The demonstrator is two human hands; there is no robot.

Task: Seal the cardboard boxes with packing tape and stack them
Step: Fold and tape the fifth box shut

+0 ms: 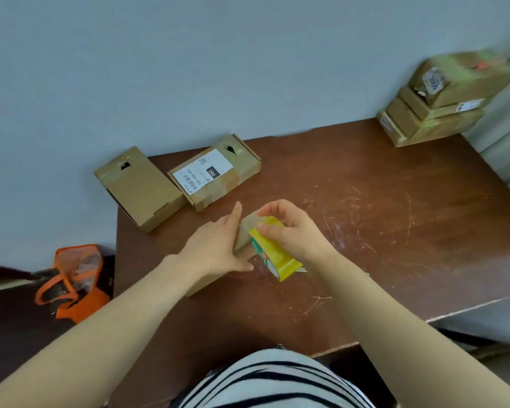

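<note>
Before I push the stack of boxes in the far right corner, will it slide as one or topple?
Probably not as one: the stack of boxes has layers offset, not flush. Its top box looks tilted, so it may slip first. Small cardboard, so likely light.

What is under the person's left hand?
A small cardboard box on the brown table; the left hand rests flat on its top. The hand covers most of the lid, so any tape there cannot be seen. The right hand grips a yellow tape roll.

Orange bag (84, 304) (left of the table (395, 216))
</note>
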